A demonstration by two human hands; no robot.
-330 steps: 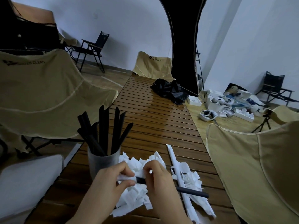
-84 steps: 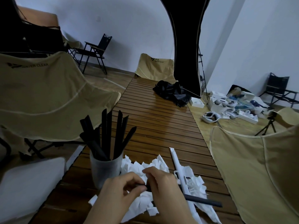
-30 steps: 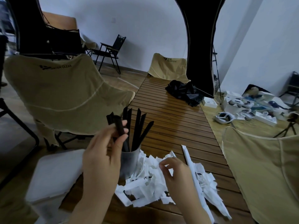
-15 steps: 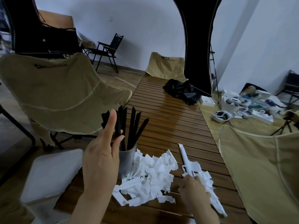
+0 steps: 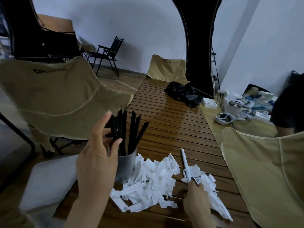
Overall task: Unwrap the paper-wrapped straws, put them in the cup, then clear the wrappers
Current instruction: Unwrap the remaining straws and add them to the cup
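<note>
Head view: left hand [image 5: 97,163] fingers now open beside straws [image 5: 130,132]; right hand [image 5: 196,197] grips wrapped straw [image 5: 185,163].

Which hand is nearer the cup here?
Left. The left hand is right beside the cup, fingers open at its straws. The right hand is off to the right, pinching a wrapped straw.

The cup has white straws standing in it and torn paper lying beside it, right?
Not quite. The head view shows the straws in the cup are black, not white. The torn paper does lie beside it on the table.
</note>
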